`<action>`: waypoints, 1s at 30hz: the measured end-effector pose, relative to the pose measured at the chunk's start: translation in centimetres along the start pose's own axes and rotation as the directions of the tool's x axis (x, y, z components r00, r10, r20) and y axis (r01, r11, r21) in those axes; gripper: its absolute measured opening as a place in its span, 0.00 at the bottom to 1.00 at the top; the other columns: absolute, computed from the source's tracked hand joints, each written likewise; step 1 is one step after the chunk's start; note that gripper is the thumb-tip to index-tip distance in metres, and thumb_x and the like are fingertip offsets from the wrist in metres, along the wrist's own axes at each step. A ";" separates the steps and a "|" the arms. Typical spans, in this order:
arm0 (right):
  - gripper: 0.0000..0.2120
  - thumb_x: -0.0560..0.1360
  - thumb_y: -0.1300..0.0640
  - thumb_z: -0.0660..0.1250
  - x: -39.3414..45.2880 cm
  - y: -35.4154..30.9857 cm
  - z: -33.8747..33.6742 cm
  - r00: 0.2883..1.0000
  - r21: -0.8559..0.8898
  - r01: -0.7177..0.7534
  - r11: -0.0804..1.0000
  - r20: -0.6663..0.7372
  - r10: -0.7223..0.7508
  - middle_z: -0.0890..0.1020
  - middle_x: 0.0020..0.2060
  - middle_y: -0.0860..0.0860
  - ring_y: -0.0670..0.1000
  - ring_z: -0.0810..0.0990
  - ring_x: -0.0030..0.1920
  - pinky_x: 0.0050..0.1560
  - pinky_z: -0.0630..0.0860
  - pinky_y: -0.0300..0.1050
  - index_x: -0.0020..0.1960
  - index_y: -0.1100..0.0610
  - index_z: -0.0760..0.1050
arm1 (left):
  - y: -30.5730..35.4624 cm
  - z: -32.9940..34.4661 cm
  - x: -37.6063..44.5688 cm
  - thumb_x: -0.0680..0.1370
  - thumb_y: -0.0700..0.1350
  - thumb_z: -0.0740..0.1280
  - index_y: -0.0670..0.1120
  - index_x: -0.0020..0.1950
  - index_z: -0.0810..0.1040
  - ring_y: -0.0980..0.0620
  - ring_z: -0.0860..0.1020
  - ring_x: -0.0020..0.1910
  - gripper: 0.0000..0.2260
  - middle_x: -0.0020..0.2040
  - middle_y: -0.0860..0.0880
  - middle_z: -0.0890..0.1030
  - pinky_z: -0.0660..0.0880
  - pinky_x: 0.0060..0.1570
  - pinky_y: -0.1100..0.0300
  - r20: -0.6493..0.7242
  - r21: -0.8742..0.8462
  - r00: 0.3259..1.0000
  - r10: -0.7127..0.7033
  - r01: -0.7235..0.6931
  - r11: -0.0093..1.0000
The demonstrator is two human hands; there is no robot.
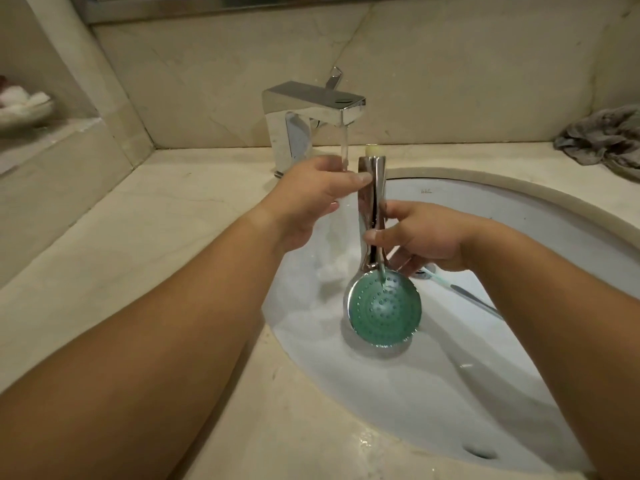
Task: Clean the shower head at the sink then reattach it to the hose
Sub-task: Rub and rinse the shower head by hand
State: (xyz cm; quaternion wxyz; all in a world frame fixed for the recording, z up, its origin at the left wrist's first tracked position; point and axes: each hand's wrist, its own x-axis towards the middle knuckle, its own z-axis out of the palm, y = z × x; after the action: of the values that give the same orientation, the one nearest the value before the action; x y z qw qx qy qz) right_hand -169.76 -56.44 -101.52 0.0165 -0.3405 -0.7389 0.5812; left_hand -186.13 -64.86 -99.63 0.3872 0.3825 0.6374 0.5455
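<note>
The shower head hangs over the sink with its handle pointing up toward 12 o'clock and its round green face low, turned toward the camera. The left hand grips the upper handle from the 9 o'clock side, thumb tip pressed on the chrome just below the pale threaded end. The right hand holds the handle lower down from the 3 o'clock side, thumb across the front and fingers curled behind. That same hand also carries a toothbrush: its pale green stem runs down along the handle with the tip touching the top of the green face, while the other end sticks out past the hand toward 4 o'clock over the basin.

A chrome tap stands on the counter at 12 o'clock of the sink, and water streams from its spout, falling just at the left thumb and beside the handle. Foamy water lies in the basin around the head. A crumpled grey cloth sits on the counter at 2 o'clock, against the wall. At 9 o'clock, on a raised ledge, a dish holds white and red things, too blurred to tell.
</note>
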 end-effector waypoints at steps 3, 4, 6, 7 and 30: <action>0.16 0.79 0.56 0.68 0.9 0.1 0.3 0.992 -0.066 0.093 0.993 -0.076 -0.098 0.80 0.46 0.55 0.54 0.79 0.38 0.43 0.81 0.52 0.65 0.46 0.73 | 0.3 0.2 0.5 0.78 0.36 0.73 0.43 0.62 0.80 0.49 0.83 0.56 0.14 0.51 0.48 0.85 0.76 0.64 0.50 0.062 -0.059 0.997 0.055 -0.051 0.997; 0.17 0.79 0.55 0.69 1.2 0.1 0.5 0.988 -0.097 0.113 0.989 -0.097 -0.123 0.79 0.45 0.54 0.54 0.79 0.38 0.44 0.81 0.54 0.66 0.46 0.72 | 0.2 0.2 0.7 0.78 0.34 0.72 0.43 0.60 0.80 0.48 0.83 0.52 0.12 0.49 0.47 0.84 0.78 0.60 0.52 0.073 -0.090 0.994 0.081 -0.075 0.993; 0.18 0.78 0.55 0.69 1.8 0.1 0.8 0.980 -0.130 0.137 0.982 -0.124 -0.154 0.79 0.45 0.53 0.55 0.80 0.39 0.47 0.82 0.57 0.67 0.47 0.72 | 0.1 0.1 1.1 0.77 0.30 0.71 0.42 0.61 0.79 0.44 0.82 0.50 0.14 0.51 0.42 0.82 0.79 0.55 0.52 0.095 -0.138 0.987 0.130 -0.117 0.984; 0.18 0.78 0.55 0.69 2.0 0.1 1.0 0.978 -0.133 0.144 0.981 -0.132 -0.162 0.80 0.45 0.53 0.55 0.81 0.40 0.48 0.83 0.59 0.66 0.47 0.72 | 0.2 0.1 1.3 0.77 0.29 0.70 0.42 0.63 0.78 0.43 0.82 0.52 0.16 0.54 0.41 0.82 0.78 0.55 0.51 0.102 -0.160 0.984 0.147 -0.130 0.979; 0.13 0.76 0.48 0.71 4.0 0.6 2.4 0.922 -0.343 0.105 0.934 -0.317 -0.220 0.85 0.45 0.49 0.50 0.83 0.43 0.51 0.79 0.49 0.59 0.50 0.80 | -1.0 -0.3 3.0 0.74 0.34 0.72 0.44 0.63 0.78 0.46 0.84 0.58 0.18 0.51 0.48 0.86 0.80 0.61 0.53 0.024 -0.246 0.964 0.263 -0.249 0.937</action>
State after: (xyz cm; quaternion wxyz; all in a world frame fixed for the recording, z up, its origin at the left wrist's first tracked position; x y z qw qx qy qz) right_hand -173.56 -56.35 -104.31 0.1414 -0.3731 -0.8342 0.3807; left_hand -187.64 -62.36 -100.82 0.3743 0.4277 0.4999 0.6535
